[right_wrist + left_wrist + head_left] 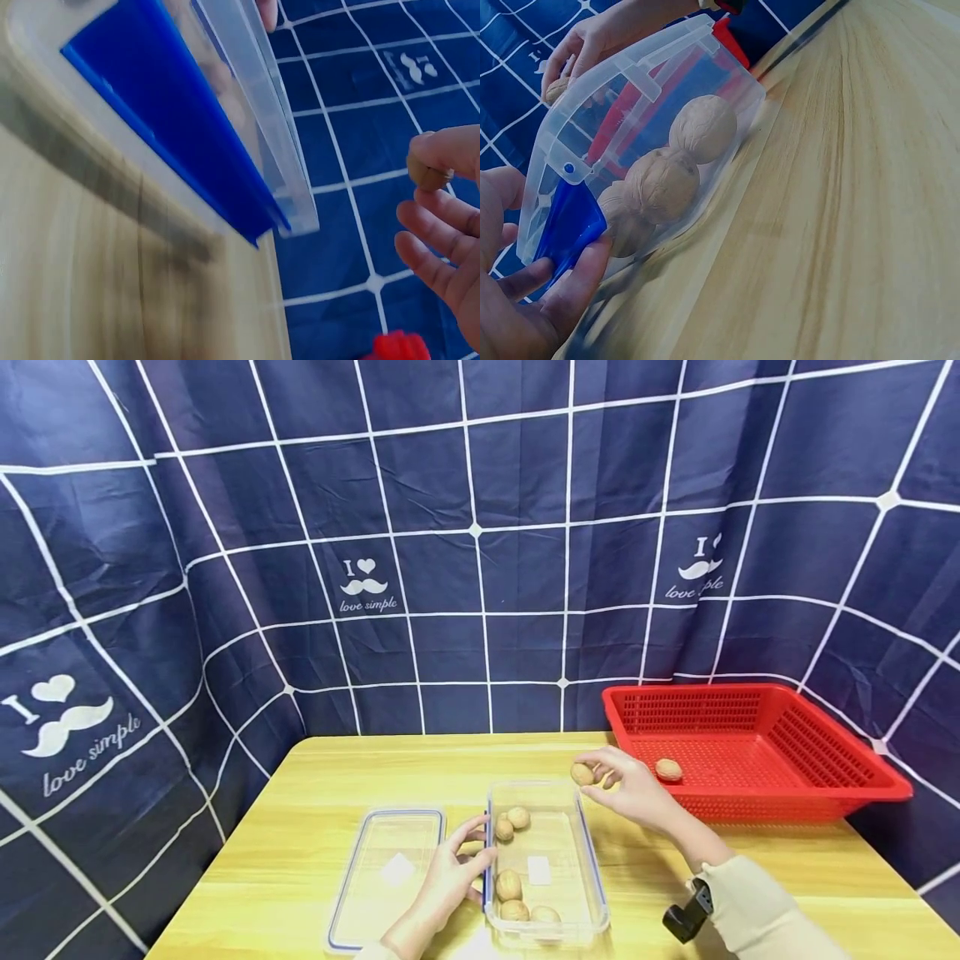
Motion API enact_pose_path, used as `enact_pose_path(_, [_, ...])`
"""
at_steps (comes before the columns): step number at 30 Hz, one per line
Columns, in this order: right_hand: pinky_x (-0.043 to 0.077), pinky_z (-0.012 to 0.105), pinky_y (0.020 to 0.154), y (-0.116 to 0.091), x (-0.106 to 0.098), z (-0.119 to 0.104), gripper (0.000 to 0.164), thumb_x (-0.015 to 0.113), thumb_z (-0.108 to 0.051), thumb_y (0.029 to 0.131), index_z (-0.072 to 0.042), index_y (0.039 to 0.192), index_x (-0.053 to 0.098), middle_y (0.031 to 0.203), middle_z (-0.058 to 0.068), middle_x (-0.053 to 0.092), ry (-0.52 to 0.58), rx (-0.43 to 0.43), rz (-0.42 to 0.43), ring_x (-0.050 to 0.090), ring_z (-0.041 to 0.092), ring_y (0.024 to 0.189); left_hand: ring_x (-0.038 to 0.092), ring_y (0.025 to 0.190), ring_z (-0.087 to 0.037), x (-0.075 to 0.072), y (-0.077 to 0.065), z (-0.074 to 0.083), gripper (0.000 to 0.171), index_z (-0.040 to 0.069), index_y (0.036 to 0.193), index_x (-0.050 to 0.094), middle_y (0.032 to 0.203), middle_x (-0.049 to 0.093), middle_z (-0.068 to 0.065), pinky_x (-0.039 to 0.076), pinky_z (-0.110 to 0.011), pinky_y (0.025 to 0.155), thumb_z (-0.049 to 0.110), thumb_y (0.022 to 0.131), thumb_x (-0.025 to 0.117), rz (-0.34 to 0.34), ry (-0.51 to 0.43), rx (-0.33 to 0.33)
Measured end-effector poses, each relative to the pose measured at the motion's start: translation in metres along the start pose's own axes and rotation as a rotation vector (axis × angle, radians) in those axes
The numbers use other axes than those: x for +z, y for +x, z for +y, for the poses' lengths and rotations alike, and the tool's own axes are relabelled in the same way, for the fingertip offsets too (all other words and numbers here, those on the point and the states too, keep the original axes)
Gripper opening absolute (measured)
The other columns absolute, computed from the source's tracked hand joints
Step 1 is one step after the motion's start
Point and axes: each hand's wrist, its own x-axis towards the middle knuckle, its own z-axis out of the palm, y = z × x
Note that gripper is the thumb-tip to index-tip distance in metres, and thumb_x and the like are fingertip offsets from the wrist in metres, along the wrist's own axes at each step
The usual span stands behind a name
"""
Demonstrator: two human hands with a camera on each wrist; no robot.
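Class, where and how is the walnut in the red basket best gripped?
Probably pinch the walnut across its rounded middle from above: it lies by the near-left corner of the red basket, which crowds a sideways approach, while its top is uncovered.

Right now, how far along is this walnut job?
Done, it seems: five round brown walnuts lie in the clear plastic box, where the left hand touches a blue side latch. In hand: the right hand pinches another walnut near the box. Probably remaining: one walnut in the red plastic basket, and the clear, blue-edged lid, lying beside the box.
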Motion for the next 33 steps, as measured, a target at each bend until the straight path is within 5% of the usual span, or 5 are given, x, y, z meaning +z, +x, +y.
enact_pose_path(13, [0.052,0.019,0.061,-0.001,-0.035,0.032,0.037,0.076,-0.006,0.075,-0.006,0.109,0.063,0.089,0.004,0.060,-0.109,0.223,0.166,0.057,0.008,0.070,0.058,0.074,-0.019,-0.001,0.001,-0.002,0.051,0.016,0.135,0.048,0.122,0.047,-0.014,0.056,-0.034,0.045,0.017,0.087,0.066,0.000,-0.010,-0.001])
enact_pose_path(20, [0.047,0.015,0.061,-0.003,-0.053,0.050,0.038,0.075,-0.010,0.077,-0.004,0.111,0.062,0.092,0.010,0.062,-0.175,0.304,0.215,0.057,0.016,0.074,0.057,0.074,-0.018,-0.003,0.002,-0.001,0.053,0.017,0.135,0.047,0.124,0.046,-0.013,0.056,-0.033,0.045,0.020,0.086,0.067,0.004,-0.010,-0.001])
enact_pose_path(26, [0.047,0.021,0.062,-0.009,-0.067,0.062,0.038,0.074,-0.008,0.077,-0.003,0.112,0.061,0.093,0.014,0.060,-0.242,0.336,0.227,0.058,0.028,0.078,0.057,0.072,-0.016,-0.002,0.002,-0.001,0.051,0.018,0.134,0.048,0.122,0.047,-0.012,0.056,-0.034,0.046,0.018,0.086,0.066,0.007,0.000,0.000])
enact_pose_path(33, [0.051,0.043,0.067,-0.016,-0.081,0.072,0.039,0.073,-0.006,0.076,0.001,0.112,0.058,0.097,0.021,0.057,-0.328,0.376,0.171,0.060,0.038,0.081,0.057,0.073,-0.017,-0.002,0.002,0.000,0.051,0.017,0.135,0.048,0.122,0.047,-0.012,0.056,-0.034,0.045,0.018,0.087,0.066,0.001,-0.002,0.008])
